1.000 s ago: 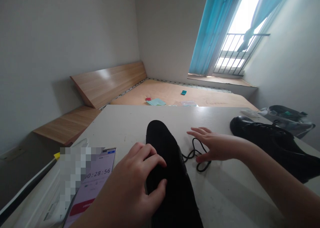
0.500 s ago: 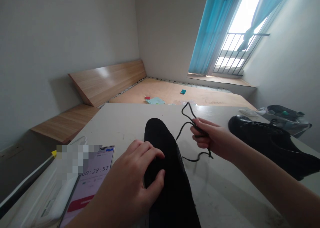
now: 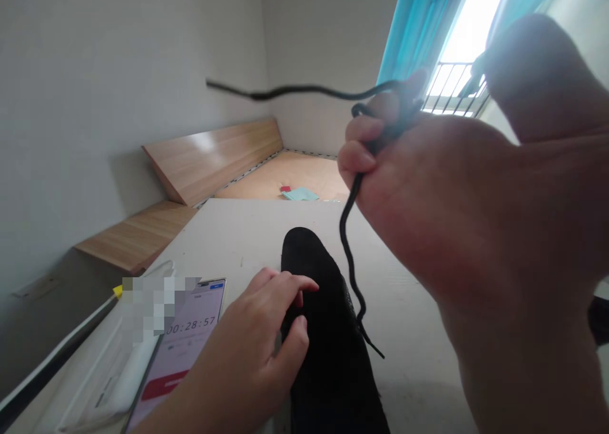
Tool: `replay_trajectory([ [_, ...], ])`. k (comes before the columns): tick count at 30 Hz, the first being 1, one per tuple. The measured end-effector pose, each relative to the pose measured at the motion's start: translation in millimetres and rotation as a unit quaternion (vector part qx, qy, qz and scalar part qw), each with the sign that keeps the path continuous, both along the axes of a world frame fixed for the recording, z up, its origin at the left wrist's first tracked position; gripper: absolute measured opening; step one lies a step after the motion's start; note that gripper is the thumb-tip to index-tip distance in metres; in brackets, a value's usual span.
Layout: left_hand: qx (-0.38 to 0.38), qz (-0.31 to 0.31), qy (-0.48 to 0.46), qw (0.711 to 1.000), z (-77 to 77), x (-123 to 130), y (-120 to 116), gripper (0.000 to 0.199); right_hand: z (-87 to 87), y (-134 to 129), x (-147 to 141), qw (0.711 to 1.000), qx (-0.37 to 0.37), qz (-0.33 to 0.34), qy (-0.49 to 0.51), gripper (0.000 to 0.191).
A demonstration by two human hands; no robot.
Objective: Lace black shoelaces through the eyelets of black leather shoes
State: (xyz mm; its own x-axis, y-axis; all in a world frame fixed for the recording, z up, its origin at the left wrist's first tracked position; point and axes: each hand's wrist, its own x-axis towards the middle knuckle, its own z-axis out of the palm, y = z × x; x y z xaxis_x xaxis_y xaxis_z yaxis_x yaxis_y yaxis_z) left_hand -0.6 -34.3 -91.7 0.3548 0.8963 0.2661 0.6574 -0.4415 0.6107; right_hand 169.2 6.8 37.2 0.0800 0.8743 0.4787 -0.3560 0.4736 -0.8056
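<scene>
A black shoe (image 3: 328,358) lies on the white table with its toe pointing away and a plain dark surface facing up. My left hand (image 3: 266,332) is at its left side, fingers bent over it and the thumb lying on top. My right hand (image 3: 419,167) is raised close to the camera, large and partly blurred, its fingers curled around a black shoelace (image 3: 349,231). One lace end sticks out to the left in the air. The other part hangs down beside the shoe's right edge, its tip near the table.
A phone (image 3: 190,332) showing a timer lies left of my left hand, beside a clear plastic case (image 3: 109,370). Part of another dark object (image 3: 599,320) shows at the right edge. Beyond the table (image 3: 247,221) are a bed (image 3: 257,179) and a wooden headboard (image 3: 214,158).
My right hand has risen toward the camera with the shoelace, drawing it up from near the table. My left hand stays at the shoe, almost unmoved. The right arm now hides most of the other shoe.
</scene>
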Motion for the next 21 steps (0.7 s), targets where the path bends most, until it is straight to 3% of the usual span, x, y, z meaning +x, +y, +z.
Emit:
replay_trajectory([
  [4,-0.02,-0.02,-0.026,0.999,-0.6,-0.4,-3.7,0.039,-8.2,1.6,-14.7,0.983,-0.059,0.137,0.109,0.044],
  [6,-0.061,-0.027,-0.072,0.995,-0.1,-1.4,-4.8,0.045,-16.8,1.8,-27.2,0.968,-0.112,0.198,0.111,0.041],
  [8,-0.092,-0.034,-0.125,0.987,1.4,-1.9,-4.3,0.038,-26.7,3.8,-39.7,0.958,-0.153,0.222,0.095,0.036],
  [10,-0.106,-0.052,-0.157,0.98,3.5,-1.4,-2.3,0.017,-34.9,9.1,-47.1,0.965,-0.147,0.212,0.047,0.034],
  [12,-0.105,-0.05,-0.17,0.979,5.3,-0.4,0.1,0.024,-38.4,17.0,-45.5,0.973,-0.123,0.185,-0.06,0.036],
  [14,-0.117,-0.012,-0.193,0.974,6.3,-0.1,2.1,0.029,-36.3,24.5,-34.5,0.958,-0.111,0.173,-0.202,0.039],
  [17,-0.142,0.068,-0.28,0.947,7.7,-0.5,3.8,0.026,-25.6,27.1,-10.6,0.876,-0.101,0.193,-0.431,0.042],
  [21,-0.111,0.105,-0.35,0.924,9.9,-0.3,5.2,0.021,-13.1,11.9,7.3,0.705,-0.06,0.227,-0.669,0.042],
])
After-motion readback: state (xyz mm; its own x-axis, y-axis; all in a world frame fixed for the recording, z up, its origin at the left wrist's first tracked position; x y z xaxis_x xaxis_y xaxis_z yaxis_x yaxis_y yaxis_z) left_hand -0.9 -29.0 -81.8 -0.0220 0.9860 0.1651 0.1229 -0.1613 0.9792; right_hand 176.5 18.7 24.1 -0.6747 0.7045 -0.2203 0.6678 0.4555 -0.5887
